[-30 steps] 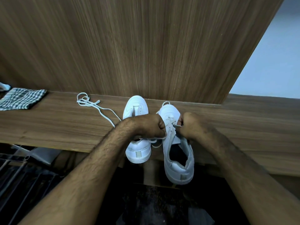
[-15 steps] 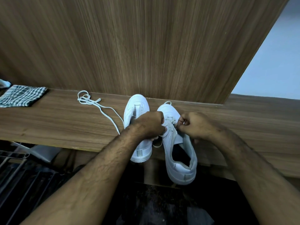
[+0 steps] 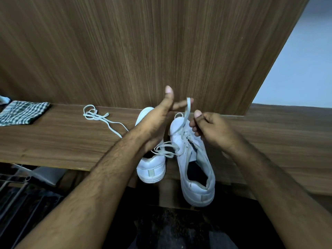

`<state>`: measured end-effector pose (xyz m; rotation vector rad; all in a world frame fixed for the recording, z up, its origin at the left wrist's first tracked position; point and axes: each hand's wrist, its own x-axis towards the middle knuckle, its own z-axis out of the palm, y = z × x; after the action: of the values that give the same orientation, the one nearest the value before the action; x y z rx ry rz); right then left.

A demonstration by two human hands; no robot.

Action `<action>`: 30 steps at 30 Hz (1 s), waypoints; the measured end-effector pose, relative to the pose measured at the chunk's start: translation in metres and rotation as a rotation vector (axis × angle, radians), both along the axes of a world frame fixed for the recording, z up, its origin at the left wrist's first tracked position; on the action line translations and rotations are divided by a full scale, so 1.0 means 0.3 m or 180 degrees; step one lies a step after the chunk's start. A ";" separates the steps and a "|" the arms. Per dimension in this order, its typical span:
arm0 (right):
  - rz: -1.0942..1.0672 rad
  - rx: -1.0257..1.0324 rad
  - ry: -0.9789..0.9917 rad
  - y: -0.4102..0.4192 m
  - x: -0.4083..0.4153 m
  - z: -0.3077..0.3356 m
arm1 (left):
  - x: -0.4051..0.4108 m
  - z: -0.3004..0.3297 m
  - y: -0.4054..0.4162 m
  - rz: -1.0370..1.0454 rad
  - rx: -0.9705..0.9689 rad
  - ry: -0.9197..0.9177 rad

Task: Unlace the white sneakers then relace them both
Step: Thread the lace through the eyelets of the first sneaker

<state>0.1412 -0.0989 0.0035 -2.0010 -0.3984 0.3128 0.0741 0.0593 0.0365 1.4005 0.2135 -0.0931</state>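
You see two sneakers side by side on the shelf (image 3: 53, 141), the left sneaker (image 3: 152, 168) just beside the right sneaker (image 3: 197, 169). A loose lace (image 3: 100, 117) lies further left, and a cloth (image 3: 23, 112), maybe folded, sits far left.

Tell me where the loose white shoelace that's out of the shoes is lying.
In the head view, the loose white shoelace lies on the brown wooden shelf, left of the laceless white sneaker and right of the folded green checked cloth.
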 end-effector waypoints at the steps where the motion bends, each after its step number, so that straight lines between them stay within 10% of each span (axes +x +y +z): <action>1: -0.0028 0.0221 0.0206 0.008 -0.016 0.013 | 0.000 0.003 -0.003 0.0021 0.0070 -0.0130; 6: 0.0183 0.0838 0.0579 0.044 -0.070 0.035 | 0.003 0.004 -0.017 -0.0025 0.0109 -0.0555; 16: -0.0098 0.0947 -0.0703 0.055 -0.061 0.043 | 0.015 0.001 -0.027 0.0036 -0.0225 -0.0678; 25: -0.0033 0.2790 0.1269 -0.011 -0.053 0.131 | 0.056 -0.029 0.064 0.1041 -0.1651 -0.0578; 30: -0.0741 0.1520 0.0820 -0.063 0.002 0.093 | 0.070 -0.042 0.087 0.2080 -0.1634 -0.0261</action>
<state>0.1418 -0.1178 0.0315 -1.4968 -0.0631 0.2918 0.0952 0.0855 0.0240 0.7719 0.5283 0.4238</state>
